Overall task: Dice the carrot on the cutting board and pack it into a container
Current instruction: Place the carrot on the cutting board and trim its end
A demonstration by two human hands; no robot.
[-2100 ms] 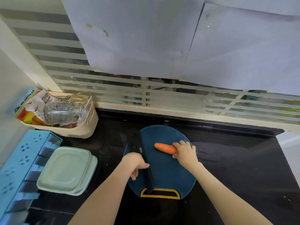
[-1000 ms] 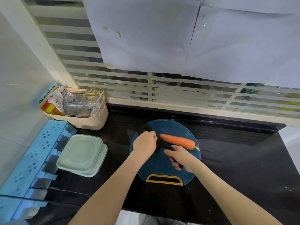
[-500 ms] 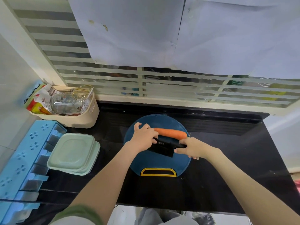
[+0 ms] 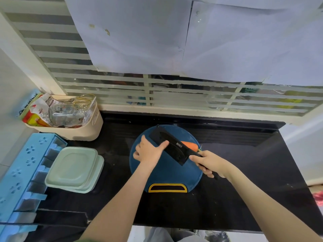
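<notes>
An orange carrot (image 4: 190,145) lies on the round blue cutting board (image 4: 167,173); only its right end shows, the rest hidden behind a black cleaver (image 4: 172,147). My right hand (image 4: 208,163) grips the cleaver's black handle at the board's right edge, with the blade raised and angled up to the left over the carrot. My left hand (image 4: 149,151) lies on the left part of the board with fingers spread, its thumb against the blade's near side. A pale green lidded container (image 4: 73,168) sits on the black counter left of the board.
A beige basket (image 4: 82,126) with packets, a glass jar and gold scissors stands at the back left. A light blue rack (image 4: 21,173) runs along the left edge. A striped window and sill border the back. Black counter (image 4: 244,172) stretches right of the board.
My right hand took the cleaver's handle and swung the blade up over the carrot. My left hand let go of the knife and the carrot and now lies flat with fingers spread.
</notes>
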